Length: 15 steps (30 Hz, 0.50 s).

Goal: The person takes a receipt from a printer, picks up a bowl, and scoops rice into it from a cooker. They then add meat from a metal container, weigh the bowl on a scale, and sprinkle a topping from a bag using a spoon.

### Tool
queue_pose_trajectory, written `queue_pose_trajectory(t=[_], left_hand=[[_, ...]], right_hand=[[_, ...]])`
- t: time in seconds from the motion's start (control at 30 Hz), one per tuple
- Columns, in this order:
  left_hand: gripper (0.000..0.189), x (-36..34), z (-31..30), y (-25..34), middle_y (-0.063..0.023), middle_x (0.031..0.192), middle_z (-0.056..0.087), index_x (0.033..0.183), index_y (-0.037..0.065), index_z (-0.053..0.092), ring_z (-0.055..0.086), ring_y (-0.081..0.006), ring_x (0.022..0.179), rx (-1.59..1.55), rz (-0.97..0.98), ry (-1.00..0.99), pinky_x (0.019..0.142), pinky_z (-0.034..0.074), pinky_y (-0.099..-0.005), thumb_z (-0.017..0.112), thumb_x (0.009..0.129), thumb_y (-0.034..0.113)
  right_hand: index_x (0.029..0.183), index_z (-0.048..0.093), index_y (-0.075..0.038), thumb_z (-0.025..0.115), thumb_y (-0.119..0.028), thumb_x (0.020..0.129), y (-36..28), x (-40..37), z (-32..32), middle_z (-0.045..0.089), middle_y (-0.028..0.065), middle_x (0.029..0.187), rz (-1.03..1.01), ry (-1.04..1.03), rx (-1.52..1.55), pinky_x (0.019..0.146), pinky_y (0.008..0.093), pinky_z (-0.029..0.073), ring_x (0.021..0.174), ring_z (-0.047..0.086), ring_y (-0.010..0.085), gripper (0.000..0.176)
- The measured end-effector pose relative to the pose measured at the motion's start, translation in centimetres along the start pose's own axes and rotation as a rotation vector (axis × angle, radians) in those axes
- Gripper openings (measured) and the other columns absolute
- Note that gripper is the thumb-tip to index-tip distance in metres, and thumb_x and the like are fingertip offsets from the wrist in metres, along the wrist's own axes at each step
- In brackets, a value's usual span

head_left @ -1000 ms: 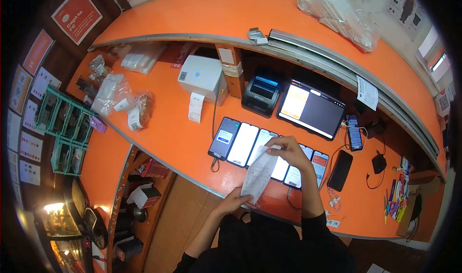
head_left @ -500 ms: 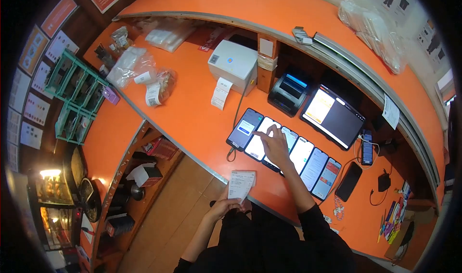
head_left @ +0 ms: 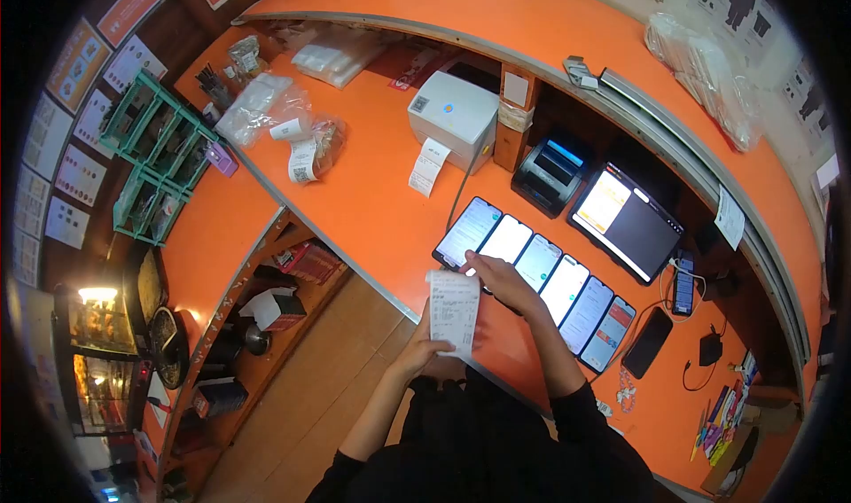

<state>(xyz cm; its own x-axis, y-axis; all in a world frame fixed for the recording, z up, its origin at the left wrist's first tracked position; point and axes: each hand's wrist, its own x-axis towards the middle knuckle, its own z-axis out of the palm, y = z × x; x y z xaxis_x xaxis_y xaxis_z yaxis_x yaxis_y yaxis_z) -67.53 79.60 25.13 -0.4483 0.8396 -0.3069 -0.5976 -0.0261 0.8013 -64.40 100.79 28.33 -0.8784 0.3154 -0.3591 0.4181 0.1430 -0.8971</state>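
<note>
My left hand (head_left: 418, 354) is closed on a printed paper receipt (head_left: 454, 312), thumb over its lower left part, in front of the counter edge. My right hand (head_left: 503, 283) is above the counter, fingers bent together, fingertips right at the receipt's upper right corner and over the lower end of the leftmost smartphone (head_left: 472, 226). I cannot tell whether they pinch the paper. That phone's screen is lit with a text page. Beside it lies a row of lit phones, including a white-screened phone (head_left: 564, 288) and the rightmost phone (head_left: 608, 334).
Behind the phones stand a white label printer (head_left: 455, 113), a black receipt printer (head_left: 548, 175) and a tablet (head_left: 626, 220). A dark phone (head_left: 648, 343) lies right, near cables. Plastic bags (head_left: 266, 109) and green trays (head_left: 158, 157) are at left. An orange shelf (head_left: 496, 11) runs above.
The receipt has risen towards the phones and shows more of its face. My right hand has moved down and left from the phone screens. The leftmost phone's pop-up has given way to a lighter page.
</note>
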Motion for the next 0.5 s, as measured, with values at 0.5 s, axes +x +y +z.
queue_pose_trajectory(t=[0.5], left_hand=[[0.112,1.8,4.5,5.0,-0.0177,0.143,0.032,0.147,0.025,-0.006,0.047,-0.0367,0.123,-0.071,-0.064,-0.251,0.1,0.041,-0.0561,0.051,0.06,-0.016]], right_hand=[[0.093,0.057,-0.008,0.073,-0.012,0.073,-2.1,-0.6,-3.9,0.065,0.0053,0.083,-0.319,0.071,0.501,0.071,0.0268,0.046,0.078,0.062,0.0137,0.025]])
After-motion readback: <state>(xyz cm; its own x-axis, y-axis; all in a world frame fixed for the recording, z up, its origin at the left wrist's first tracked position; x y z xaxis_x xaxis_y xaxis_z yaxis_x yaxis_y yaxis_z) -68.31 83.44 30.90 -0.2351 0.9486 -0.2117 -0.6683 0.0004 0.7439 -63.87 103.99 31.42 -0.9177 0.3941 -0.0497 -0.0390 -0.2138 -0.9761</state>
